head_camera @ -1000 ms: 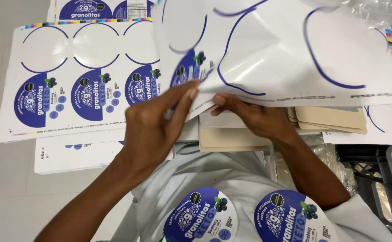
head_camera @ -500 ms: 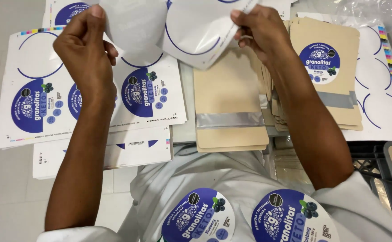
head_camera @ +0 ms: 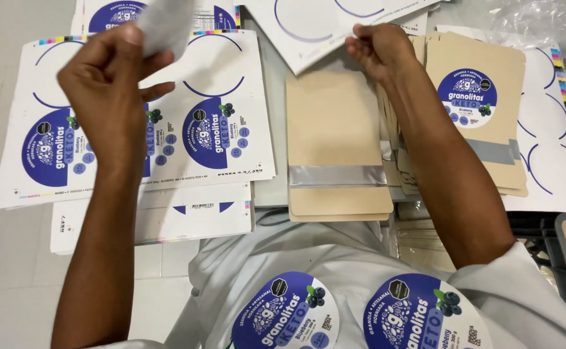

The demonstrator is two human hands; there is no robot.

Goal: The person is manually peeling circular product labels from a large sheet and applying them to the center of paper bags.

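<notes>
Left hand is raised over the sticker sheets, its fingers pinched on a peeled sticker that shows only its pale blurred back, curling up toward the top edge of the view. Right hand is further right and just as high, thumb and fingertips closed on the lower edge of a white backing sheet marked with empty blue round outlines; that sheet hangs tilted above the far end of the surface.

Under the left hand lies a sheet of round blue labels with blueberry art, white at its upper half where circles have been lifted off. A second, smaller sheet pokes out from beneath it toward the person. Between the two forearms sits a stack of plain kraft pouches, flat, each with a silver strip across the lower part. Just beside the right forearm, on its far side, is another kraft pouch already carrying a round blue label. Further right lies a used backing sheet with bare outlines and a colour bar along its edge. Crumpled clear plastic sits at the upper right corner.

Two blue round labels are stuck on the front of the person's white coat. A dark crate shows at the lower right, and the surface is pale grey.
</notes>
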